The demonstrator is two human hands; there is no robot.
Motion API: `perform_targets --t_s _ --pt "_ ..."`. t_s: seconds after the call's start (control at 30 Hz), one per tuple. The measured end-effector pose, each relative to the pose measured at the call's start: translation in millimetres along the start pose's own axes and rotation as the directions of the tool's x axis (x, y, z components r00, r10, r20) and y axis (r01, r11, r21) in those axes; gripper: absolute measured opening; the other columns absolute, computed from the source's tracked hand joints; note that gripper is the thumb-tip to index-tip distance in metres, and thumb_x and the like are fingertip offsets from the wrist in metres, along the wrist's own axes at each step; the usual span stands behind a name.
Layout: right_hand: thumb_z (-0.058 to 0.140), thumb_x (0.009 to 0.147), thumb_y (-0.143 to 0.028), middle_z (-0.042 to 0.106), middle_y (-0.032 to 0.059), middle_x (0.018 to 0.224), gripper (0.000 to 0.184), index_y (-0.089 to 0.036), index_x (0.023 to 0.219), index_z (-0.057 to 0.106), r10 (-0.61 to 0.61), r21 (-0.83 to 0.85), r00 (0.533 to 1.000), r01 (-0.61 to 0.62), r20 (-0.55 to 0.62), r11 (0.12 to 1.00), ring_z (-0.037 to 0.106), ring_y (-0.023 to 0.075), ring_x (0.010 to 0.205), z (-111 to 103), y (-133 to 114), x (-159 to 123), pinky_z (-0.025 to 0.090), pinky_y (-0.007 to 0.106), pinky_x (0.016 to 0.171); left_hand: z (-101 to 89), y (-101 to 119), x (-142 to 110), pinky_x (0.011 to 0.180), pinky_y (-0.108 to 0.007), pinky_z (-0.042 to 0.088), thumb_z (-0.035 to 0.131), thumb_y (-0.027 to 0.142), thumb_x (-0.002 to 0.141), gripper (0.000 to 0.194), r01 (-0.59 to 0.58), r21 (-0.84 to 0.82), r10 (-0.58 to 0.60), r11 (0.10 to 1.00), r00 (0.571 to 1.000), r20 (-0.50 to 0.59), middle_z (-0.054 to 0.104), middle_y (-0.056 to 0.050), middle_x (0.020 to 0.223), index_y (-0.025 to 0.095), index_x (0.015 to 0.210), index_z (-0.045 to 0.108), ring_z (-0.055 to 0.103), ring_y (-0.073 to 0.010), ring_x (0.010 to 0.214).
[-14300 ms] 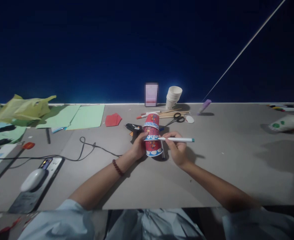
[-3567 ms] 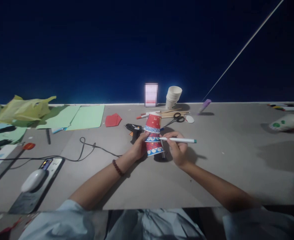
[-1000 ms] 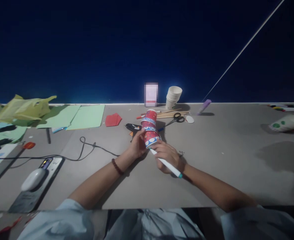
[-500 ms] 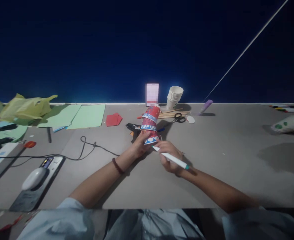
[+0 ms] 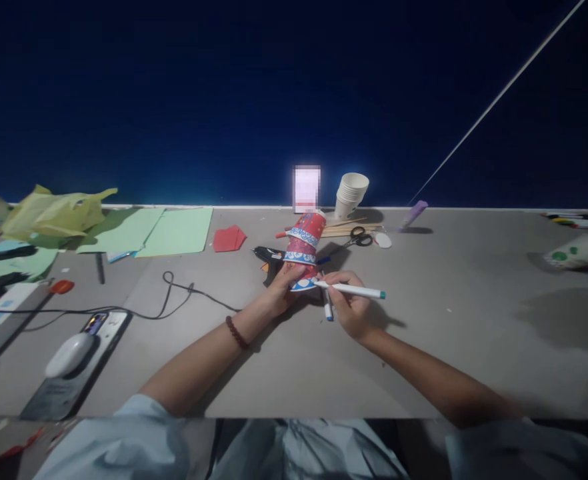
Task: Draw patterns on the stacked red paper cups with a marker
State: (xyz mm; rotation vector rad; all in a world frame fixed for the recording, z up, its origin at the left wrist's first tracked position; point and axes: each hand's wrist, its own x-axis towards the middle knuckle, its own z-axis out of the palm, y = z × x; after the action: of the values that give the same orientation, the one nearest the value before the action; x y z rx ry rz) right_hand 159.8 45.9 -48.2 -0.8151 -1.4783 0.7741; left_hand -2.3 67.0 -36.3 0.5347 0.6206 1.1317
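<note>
While left hand (image 5: 280,295) grips stacked cups (image 5: 302,249) leaning rightward, right hand (image 5: 351,308) pinches a marker (image 5: 361,291) pointing leftward

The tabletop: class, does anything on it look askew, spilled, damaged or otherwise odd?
No spill or damage stands out. The black cord looks untidy, twisting into a loose loop left of the left hand. The patterned cup stack tilts, but that hand is holding it, so this seems less odd.

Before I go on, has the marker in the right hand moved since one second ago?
Yes: judged against the scissors, the held marker has swung its green end forward and rightward, nearer to them.
</note>
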Motion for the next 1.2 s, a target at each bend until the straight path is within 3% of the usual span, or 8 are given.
perform_targets --t_s 0.9,1.2 --pt "0.059 0.091 -0.028 0.070 0.0037 0.086 0.008 -0.024 0.088 0.065 -0.030 -0.050 0.998 0.033 0.052 0.998 0.071 0.0216 0.086 -2.3 0.4 2.4 0.059 0.038 0.081 1.6 -1.7 -0.9 0.080 -0.033 0.053 0.088 0.033 0.066 0.041 -0.008 -0.002 0.008 1.000 1.000 -0.025 0.074 -0.005 0.082 0.016 0.097 0.066 0.071 -0.0204 0.077" --pt "0.059 0.092 -0.027 0.070 0.0031 0.087 0.007 -0.024 0.090 0.064 0.005 -0.016 1.000 -0.004 0.009 1.000 0.071 0.0208 0.087 -0.6 -0.7 1.3 0.059 0.036 0.082 2.7 -0.1 -2.0 0.083 -0.033 0.052 0.087 0.034 0.067 0.038 -0.011 0.022 0.011 1.000 1.000 -0.017 0.074 -0.004 0.084 0.017 0.095 0.067 0.070 -0.0199 0.079"
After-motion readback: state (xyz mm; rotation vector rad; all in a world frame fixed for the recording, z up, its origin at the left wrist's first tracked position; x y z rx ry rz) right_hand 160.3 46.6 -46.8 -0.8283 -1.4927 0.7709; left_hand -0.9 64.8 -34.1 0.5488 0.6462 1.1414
